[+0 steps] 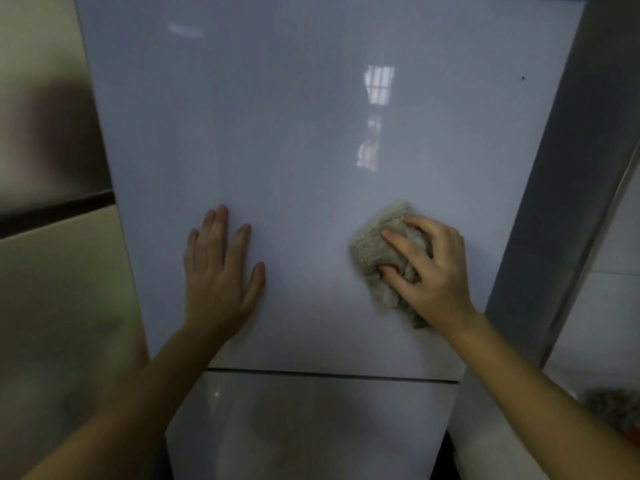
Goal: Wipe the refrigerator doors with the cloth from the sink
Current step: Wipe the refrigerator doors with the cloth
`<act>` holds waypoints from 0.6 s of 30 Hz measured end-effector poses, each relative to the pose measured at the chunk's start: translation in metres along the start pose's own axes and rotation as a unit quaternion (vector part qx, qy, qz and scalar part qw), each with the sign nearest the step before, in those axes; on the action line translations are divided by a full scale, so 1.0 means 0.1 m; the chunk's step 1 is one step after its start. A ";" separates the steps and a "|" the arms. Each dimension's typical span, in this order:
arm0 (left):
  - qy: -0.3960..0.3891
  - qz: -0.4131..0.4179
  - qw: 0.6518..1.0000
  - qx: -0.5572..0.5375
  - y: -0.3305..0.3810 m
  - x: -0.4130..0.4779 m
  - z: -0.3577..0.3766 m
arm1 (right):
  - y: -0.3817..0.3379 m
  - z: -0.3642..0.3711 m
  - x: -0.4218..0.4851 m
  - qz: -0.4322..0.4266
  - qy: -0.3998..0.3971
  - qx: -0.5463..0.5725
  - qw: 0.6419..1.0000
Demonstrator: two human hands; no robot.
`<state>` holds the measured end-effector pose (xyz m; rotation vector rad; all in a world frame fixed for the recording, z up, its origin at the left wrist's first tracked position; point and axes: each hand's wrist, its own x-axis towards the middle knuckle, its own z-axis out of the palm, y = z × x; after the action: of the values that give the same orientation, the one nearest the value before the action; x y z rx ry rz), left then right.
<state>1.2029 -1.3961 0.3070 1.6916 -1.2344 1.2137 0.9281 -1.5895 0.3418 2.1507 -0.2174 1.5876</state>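
— Two bare forearms come up from the bottom corners. Where do the hands end up?

— Both on the upper refrigerator door (311,133). Left hand (218,271) lies flat and open against the glossy panel, fingers spread, gripping nothing. Right hand (429,268) is closed on the cloth (374,251), a bunched beige fluffy rag pressed against the door.

— How close is the cloth to an edge?

— It sits in the lower right part of the upper door, near the right edge but not at it. Below both hands, a dark horizontal seam (332,374) splits the upper door from the lower door (311,427).

— And open room?

— Plenty of bare panel above both hands, all the way to the top, with window reflections showing on it. Open door surface also lies between the two hands.

— What borders the door?

— On the left, a beige neighbouring cabinet or appliance (52,271) touches the door's edge; I cannot tell which it is. On the right, a grey side panel (554,202) runs down beside it.

— Any containers?

— Something blurred sits at the far right lower edge (609,407); I cannot tell what.
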 end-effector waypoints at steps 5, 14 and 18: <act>-0.017 -0.003 1.000 0.001 0.18 0.21 -0.14 | 0.07 -0.10 0.17 -0.099 -0.070 0.001 0.993; -0.031 0.037 0.999 0.011 0.52 0.88 -0.23 | 0.78 -0.69 0.85 -0.044 -0.058 -0.025 0.997; -0.037 0.031 0.999 0.008 0.70 1.02 -0.20 | 0.76 -0.65 0.48 -0.110 -0.110 -0.014 0.988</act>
<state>1.1411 -1.4288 0.4110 1.7351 -1.3338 1.2093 0.8583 -1.6205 0.4223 2.2397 -0.0667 1.2202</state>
